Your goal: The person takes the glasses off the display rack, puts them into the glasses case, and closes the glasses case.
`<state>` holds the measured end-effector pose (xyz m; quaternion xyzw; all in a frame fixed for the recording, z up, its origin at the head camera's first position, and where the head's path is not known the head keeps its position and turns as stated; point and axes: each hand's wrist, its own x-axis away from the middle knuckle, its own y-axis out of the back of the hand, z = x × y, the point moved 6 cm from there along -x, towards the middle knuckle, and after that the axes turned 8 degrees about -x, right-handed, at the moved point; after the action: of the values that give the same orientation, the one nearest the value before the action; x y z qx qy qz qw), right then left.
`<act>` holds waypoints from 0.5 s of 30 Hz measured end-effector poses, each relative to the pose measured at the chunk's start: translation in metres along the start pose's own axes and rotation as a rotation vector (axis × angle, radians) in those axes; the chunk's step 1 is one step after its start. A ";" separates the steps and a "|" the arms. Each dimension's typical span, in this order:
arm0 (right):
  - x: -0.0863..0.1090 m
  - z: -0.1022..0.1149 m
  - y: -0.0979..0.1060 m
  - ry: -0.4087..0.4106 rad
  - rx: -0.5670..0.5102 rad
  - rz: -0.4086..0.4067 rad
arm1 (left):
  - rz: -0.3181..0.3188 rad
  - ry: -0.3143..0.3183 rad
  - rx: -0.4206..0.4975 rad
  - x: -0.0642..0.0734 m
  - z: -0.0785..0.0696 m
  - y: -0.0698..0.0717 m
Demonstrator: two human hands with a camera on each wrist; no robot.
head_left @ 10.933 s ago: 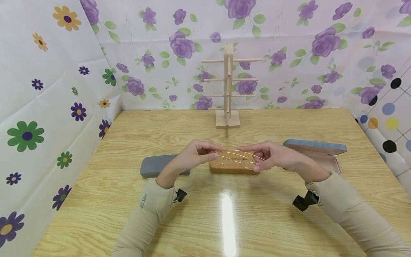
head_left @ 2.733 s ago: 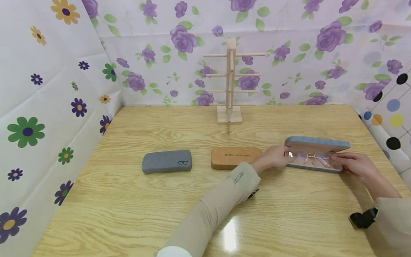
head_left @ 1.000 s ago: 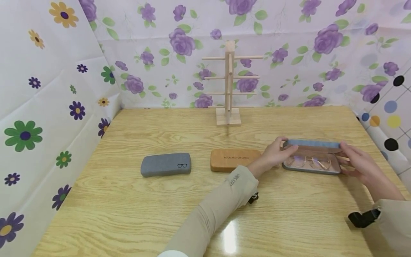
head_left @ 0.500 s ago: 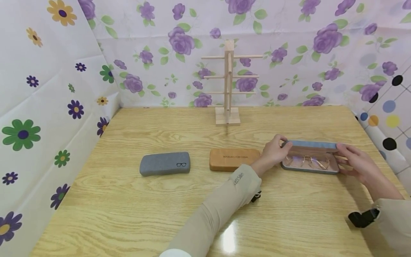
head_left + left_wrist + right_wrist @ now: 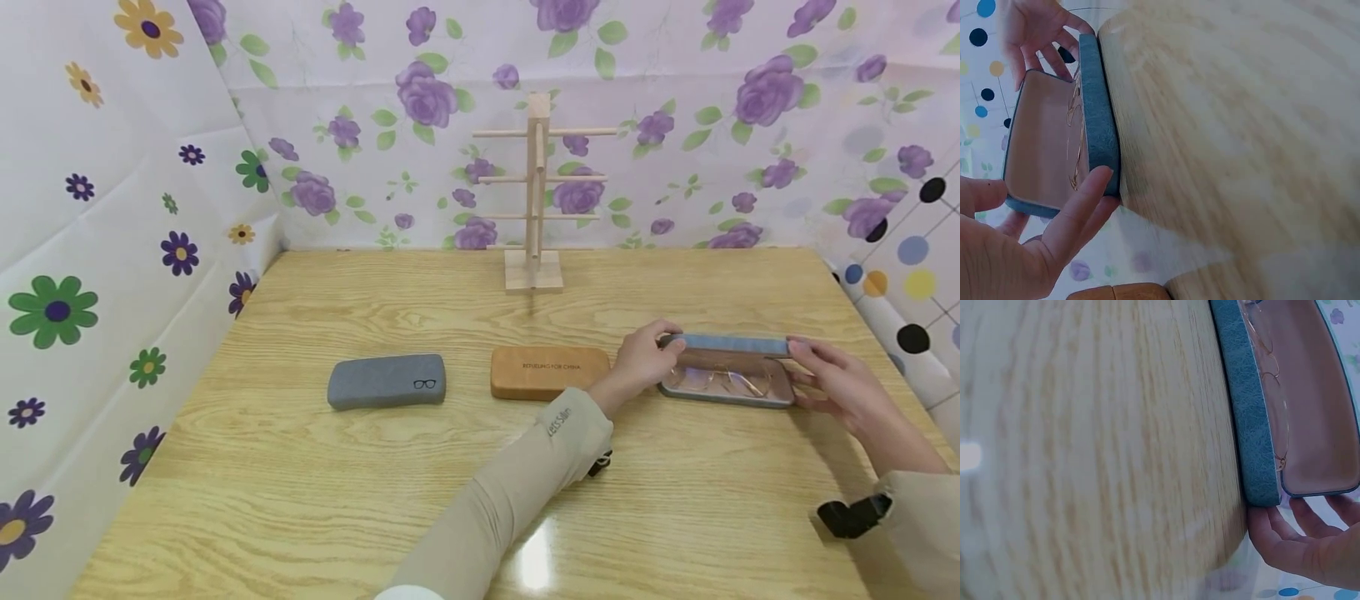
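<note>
At the right of the table, an open blue glasses case with a pinkish lining holds thin gold-rimmed glasses. Its lid leans part-way down over them. My left hand grips the case's left end, thumb at the lid's corner and fingers on the base, as the left wrist view shows. The right end is held by my right hand, thumb on the lid and fingers against the base. In the right wrist view the glasses lie just behind the base's front wall.
A tan glasses case lies closed beside my left wrist. Further left is a closed grey-blue case with a glasses print. A wooden peg stand stands at the back, before a flowered backdrop.
The glasses, earlier in both hands above the tan case, now lie inside the blue case. Both hands have moved onto the lid's ends, and the lid has tilted lower.
</note>
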<state>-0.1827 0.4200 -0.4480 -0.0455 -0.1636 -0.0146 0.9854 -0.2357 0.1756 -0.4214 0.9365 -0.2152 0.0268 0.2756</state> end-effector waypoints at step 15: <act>0.011 0.000 -0.005 0.065 -0.170 0.068 | -0.007 -0.002 0.068 0.005 0.002 0.002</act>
<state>-0.1728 0.4152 -0.4439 -0.1338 -0.1283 0.0037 0.9827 -0.2319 0.1712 -0.4209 0.9461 -0.2111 0.0320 0.2435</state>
